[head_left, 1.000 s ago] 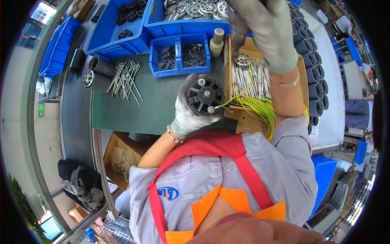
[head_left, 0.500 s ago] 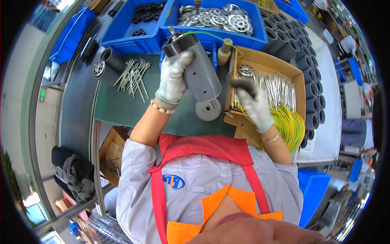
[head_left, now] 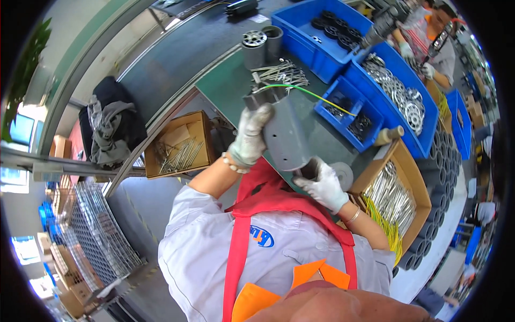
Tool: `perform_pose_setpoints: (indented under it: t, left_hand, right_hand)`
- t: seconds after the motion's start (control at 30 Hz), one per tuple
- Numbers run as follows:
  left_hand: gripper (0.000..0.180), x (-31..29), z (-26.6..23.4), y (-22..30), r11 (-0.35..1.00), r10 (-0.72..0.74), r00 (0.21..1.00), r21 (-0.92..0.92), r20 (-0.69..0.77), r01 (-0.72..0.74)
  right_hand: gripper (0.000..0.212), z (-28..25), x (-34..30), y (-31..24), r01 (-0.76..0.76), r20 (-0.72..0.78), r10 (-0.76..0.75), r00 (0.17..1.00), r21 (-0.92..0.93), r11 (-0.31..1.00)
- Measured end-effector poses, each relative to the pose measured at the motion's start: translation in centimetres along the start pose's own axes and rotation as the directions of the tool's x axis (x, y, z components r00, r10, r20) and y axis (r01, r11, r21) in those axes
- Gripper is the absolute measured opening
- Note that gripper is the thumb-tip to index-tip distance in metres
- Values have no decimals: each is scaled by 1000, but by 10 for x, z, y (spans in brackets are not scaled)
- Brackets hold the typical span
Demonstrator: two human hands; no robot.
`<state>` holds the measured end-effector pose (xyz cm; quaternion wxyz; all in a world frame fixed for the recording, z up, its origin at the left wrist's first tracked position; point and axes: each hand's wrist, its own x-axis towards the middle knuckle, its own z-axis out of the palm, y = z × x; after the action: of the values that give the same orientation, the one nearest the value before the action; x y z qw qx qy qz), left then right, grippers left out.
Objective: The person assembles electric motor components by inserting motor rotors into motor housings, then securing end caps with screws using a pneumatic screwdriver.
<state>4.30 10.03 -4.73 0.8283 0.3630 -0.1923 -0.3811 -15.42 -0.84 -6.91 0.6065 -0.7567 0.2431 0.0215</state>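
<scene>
A grey cylinder [head_left: 287, 134] is held at a tilt between two gloved hands, in front of a red apron [head_left: 268, 196] and by the near edge of a green workbench [head_left: 228, 86]. Its upper part is gripped by the left hand [head_left: 251, 134], fingers and thumb wrapped about the wall, just below a dark end [head_left: 265, 96] from which a green-and-yellow wire [head_left: 300, 89] is trailed in an arc toward a small blue divided bin [head_left: 340, 126]. The lower end is met by the right hand [head_left: 323, 185], its fingers partly curled; whether the rim is actually pinched cannot be told, as the fingertips are partly hidden. The step in hand is judged to be the steadying or turning of the part, with its lower end being attended to. For the next move, a firm left grip, a careful right-hand placement at the rim and a wire kept free of snags seem to be called for. Beside the right hand, a round grey disc [head_left: 343, 174] is seen on the bench, near a cardboard box filled with silver rods [head_left: 394, 196].
</scene>
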Motion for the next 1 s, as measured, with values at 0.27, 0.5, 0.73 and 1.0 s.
perform_pose_setpoints:
  t: [0.27, 0.5, 0.73, 1.0]
  left_hand:
    - [81, 106, -154, 119, 347, 611, 768, 937, -192, -42]
    - [94, 221, -276, 148, 358, 837, 451, 933, -311, -22]
    - [99, 214, -256, 170, 188, 814, 542, 977, -210, 95]
    - [90, 205, -292, 165, -475, 148, 892, 760, -427, 443]
  right_hand:
    - [28, -54, -18, 10, 98, -300, 19, 954, 367, 925]
    - [25, -61, -53, 38, 144, -458, 133, 879, 520, 842]
    - [21, -58, -45, 29, 89, -445, 185, 876, 526, 846]
    - [22, -58, -14, 19, 43, -338, 35, 941, 220, 974]
